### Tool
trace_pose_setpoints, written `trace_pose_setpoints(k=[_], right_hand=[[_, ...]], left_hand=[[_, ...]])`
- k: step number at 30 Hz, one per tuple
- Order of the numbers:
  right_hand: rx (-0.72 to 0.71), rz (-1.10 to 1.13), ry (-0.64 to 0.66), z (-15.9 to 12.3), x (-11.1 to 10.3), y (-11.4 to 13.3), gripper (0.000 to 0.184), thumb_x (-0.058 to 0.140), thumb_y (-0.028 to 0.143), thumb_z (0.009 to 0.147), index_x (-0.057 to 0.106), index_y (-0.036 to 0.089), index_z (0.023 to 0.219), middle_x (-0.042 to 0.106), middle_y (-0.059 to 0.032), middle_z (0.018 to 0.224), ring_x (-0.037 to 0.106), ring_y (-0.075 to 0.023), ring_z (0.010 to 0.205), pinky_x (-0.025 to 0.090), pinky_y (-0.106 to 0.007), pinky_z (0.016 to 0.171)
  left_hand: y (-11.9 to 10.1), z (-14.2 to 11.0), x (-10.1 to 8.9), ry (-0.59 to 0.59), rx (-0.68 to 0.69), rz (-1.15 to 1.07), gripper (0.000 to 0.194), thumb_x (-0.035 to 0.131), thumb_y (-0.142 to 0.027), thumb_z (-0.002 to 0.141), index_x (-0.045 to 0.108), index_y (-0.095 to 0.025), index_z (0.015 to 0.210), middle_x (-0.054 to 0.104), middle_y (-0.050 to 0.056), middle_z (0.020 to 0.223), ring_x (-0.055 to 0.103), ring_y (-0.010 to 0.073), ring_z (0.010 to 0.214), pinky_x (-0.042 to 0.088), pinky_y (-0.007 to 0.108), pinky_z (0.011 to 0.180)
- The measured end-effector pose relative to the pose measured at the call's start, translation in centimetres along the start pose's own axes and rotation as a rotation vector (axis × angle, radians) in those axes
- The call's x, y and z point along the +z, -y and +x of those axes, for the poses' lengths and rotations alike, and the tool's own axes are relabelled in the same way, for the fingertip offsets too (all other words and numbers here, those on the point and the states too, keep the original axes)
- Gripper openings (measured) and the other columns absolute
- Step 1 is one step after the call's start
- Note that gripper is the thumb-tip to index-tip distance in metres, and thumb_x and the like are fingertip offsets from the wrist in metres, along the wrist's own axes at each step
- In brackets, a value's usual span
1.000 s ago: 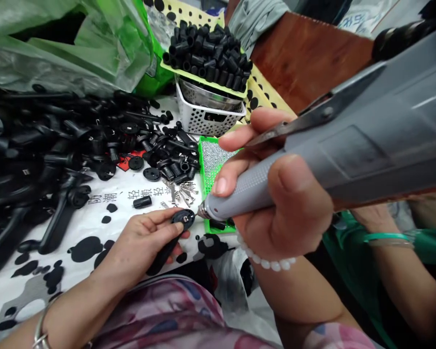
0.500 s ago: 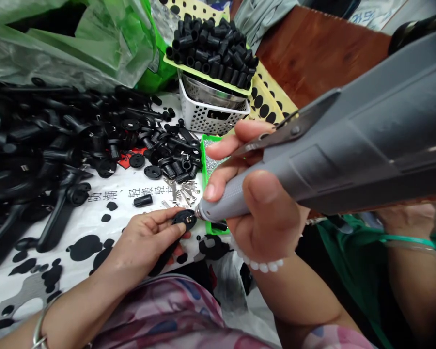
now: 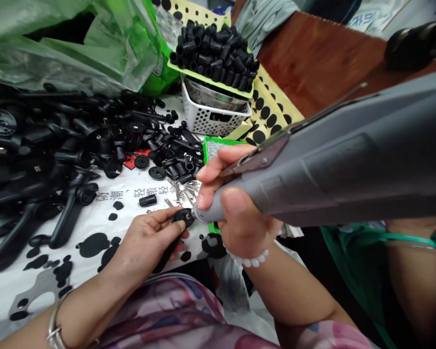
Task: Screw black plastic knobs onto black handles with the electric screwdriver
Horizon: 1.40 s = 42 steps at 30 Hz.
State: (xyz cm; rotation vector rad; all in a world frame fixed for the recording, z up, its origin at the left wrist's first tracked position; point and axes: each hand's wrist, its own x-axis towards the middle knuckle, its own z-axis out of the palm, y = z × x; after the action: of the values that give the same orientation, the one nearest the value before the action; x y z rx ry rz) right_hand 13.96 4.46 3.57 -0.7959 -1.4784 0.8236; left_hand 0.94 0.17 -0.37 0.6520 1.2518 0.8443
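Note:
Between thumb and fingers, my left hand (image 3: 150, 235) pinches a black plastic part with a round disc end (image 3: 184, 217) and a darker stem running down under the palm. Wrapped around the front of a grey electric screwdriver (image 3: 261, 189) is my right hand (image 3: 240, 208). Its metal nose meets the disc, and the bit's tip is hidden there. Just behind the nose lie small silver metal strips (image 3: 183, 191). A green tray (image 3: 208, 145) of tiny silver pieces is partly covered by my right hand. A loose black cylinder (image 3: 147, 200) lies left of the strips.
Black plastic parts (image 3: 69, 140) heap up on the left. Behind stands a white basket (image 3: 214, 116) under a tray of short black tubes (image 3: 214, 53). Yellow sheets with black dots (image 3: 269, 109) lie beside it. A green bag (image 3: 94, 43) sits at the back left. Another person's arm (image 3: 416, 261) is at right.
The screwdriver's rear has swung lower, and my right hand has shifted left and slightly down with it. My left hand keeps its pinch on the black part. The view has shifted slightly.

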Motion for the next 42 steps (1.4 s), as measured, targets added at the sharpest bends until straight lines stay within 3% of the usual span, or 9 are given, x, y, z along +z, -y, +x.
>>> trace_pose_setpoints(k=[4,7,9,15,24,33,37,42], right_hand=[[-0.113,0.211,-0.060,1.6,-1.7,0.7,0.026,0.061,0.048,0.079,0.061,0.032,0.099,0.063,0.0034,0.085,0.053,-0.0099,0.048,0.044,-0.027,0.041],[-0.240,0.183,-0.247,2.9,-3.3,0.0,0.020,0.063,0.041,0.078,0.062,0.028,0.094,0.063,0.0025,0.080,0.053,-0.0095,0.046,0.044,-0.025,0.039],[-0.275,0.111,-0.299,3.4,-4.1,-1.2,0.016,0.062,0.035,0.079,0.063,0.026,0.093,0.064,0.0019,0.079,0.054,-0.0096,0.045,0.044,-0.025,0.039],[-0.207,0.065,-0.289,3.4,-4.7,-3.5,0.018,0.064,0.032,0.077,0.065,0.027,0.094,0.067,0.0010,0.083,0.056,-0.0096,0.045,0.045,-0.025,0.039],[-0.139,0.090,-0.308,3.5,-4.6,-3.9,0.025,0.070,0.036,0.071,0.063,0.022,0.091,0.067,-0.0014,0.080,0.056,-0.0102,0.042,0.047,-0.024,0.038],[-0.152,0.031,-0.276,2.9,-4.6,-3.9,0.020,0.063,0.033,0.078,0.062,0.023,0.096,0.066,0.0004,0.082,0.057,-0.0087,0.046,0.048,-0.022,0.042],[-0.173,0.034,-0.302,3.3,-4.7,-3.2,0.018,0.063,0.032,0.077,0.063,0.023,0.093,0.066,0.0001,0.081,0.057,-0.0094,0.046,0.047,-0.024,0.041],[-0.231,0.109,-0.314,3.9,-4.5,-0.2,0.020,0.061,0.033,0.075,0.065,0.022,0.091,0.066,-0.0009,0.081,0.055,-0.0096,0.045,0.041,-0.025,0.036]], left_hand=[[0.1,0.3,0.0,-0.022,0.004,0.031,0.042,0.073,-0.031,0.066,0.064,-0.012,0.102,0.067,0.001,0.064,0.054,0.0084,0.046,0.040,0.015,0.038],[0.0,0.4,0.2,-0.063,-0.034,0.044,0.045,0.075,-0.033,0.064,0.064,-0.013,0.103,0.069,0.003,0.067,0.054,0.0085,0.046,0.040,0.015,0.038],[-0.1,0.4,0.2,-0.072,-0.055,0.054,0.046,0.076,-0.032,0.063,0.064,-0.014,0.102,0.070,0.003,0.066,0.054,0.0083,0.045,0.041,0.015,0.038],[0.1,0.4,0.2,-0.121,-0.061,0.030,0.048,0.079,-0.029,0.059,0.064,-0.013,0.101,0.071,0.005,0.065,0.054,0.0089,0.043,0.040,0.014,0.036],[0.6,0.8,0.1,-0.111,-0.046,0.055,0.045,0.077,-0.029,0.061,0.064,-0.014,0.101,0.072,0.006,0.066,0.053,0.0083,0.043,0.040,0.013,0.035],[-0.1,0.0,0.5,-0.132,-0.040,0.066,0.040,0.071,-0.024,0.068,0.062,-0.013,0.105,0.071,0.005,0.069,0.053,0.0083,0.044,0.041,0.014,0.037],[0.1,0.1,0.3,-0.078,0.011,0.061,0.050,0.075,-0.028,0.063,0.060,-0.013,0.108,0.071,0.006,0.074,0.054,0.0093,0.047,0.042,0.016,0.038],[-0.1,0.3,0.1,-0.018,0.020,0.049,0.064,0.076,-0.026,0.054,0.056,-0.010,0.113,0.070,0.006,0.075,0.054,0.0094,0.046,0.042,0.018,0.037]])
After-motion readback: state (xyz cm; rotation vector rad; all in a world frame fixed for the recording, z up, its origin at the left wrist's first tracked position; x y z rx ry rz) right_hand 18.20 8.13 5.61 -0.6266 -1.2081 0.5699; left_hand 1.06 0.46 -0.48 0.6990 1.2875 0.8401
